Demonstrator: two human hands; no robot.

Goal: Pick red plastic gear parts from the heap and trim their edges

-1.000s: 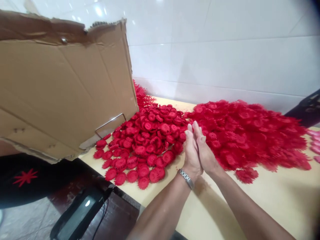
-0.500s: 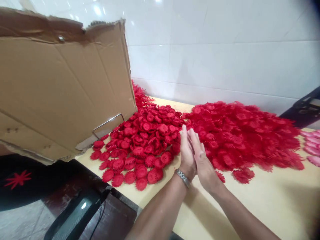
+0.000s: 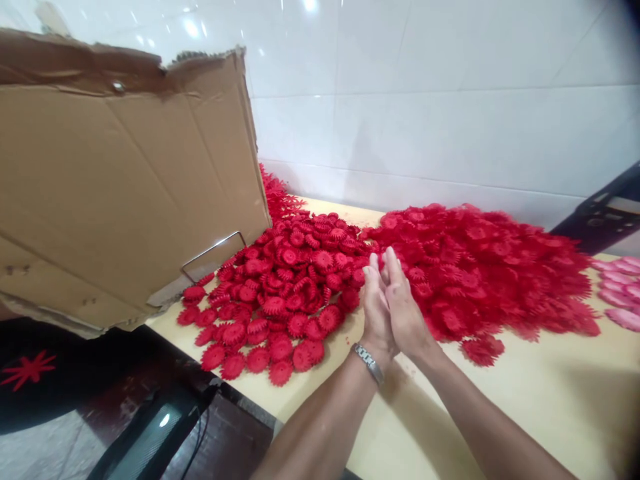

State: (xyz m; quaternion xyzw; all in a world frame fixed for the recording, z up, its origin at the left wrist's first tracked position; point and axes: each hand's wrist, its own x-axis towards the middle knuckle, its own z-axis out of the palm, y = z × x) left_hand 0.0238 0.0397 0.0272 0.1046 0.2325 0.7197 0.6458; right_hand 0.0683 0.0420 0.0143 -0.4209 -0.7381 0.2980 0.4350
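Note:
My left hand (image 3: 376, 310), with a metal band on its wrist, stands palm to palm against my right hand (image 3: 406, 308) above the table. The fingers of both are straight, held together and pointing away from me. What lies between the palms, if anything, is hidden. Left of them spreads a pile of small, round red flower pieces (image 3: 275, 305) with toothed edges. A wider pile of larger, frilled red flower pieces (image 3: 500, 273) lies to the right, partly behind my right hand.
A cardboard sheet (image 3: 130, 180) rises on the left, with a bent wire (image 3: 213, 250) at its lower edge. Pink pieces (image 3: 623, 287) lie at the far right. A white wall (image 3: 450, 133) closes off the back of the pale table (image 3: 530, 400).
My hands stay pressed together, with the right one shifted slightly against the left. A small red piece beside my right wrist no longer shows. The view has turned slightly.

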